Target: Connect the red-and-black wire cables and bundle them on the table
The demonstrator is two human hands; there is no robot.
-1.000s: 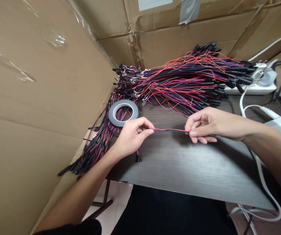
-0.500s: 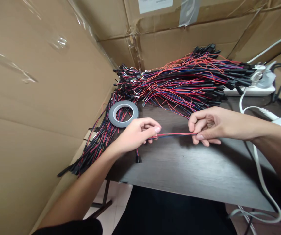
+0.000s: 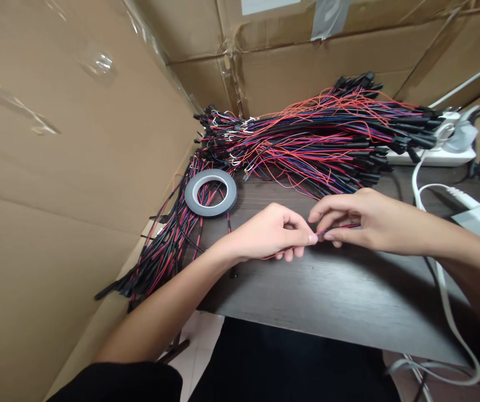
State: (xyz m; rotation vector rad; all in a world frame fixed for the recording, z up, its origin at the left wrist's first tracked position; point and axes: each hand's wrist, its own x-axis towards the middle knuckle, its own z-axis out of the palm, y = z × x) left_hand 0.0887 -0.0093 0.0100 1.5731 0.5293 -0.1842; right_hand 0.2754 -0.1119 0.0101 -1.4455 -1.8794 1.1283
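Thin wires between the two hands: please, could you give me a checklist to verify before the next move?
1. Wires pinched by the left hand: ok.
2. Firm grip by the right hand: cannot tell; its fingers curl loosely.
3. Whole length visible: not ok; the hands cover parts.
4. Tape roll apart from both hands: ok.
5. White cable free of the right forearm: cannot tell; the forearm hides part.

White label (image 3: 270,6) on cardboard (image 3: 282,75); no text legible

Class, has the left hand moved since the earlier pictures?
Yes: the left hand has moved rightward, farther from the tape roll.
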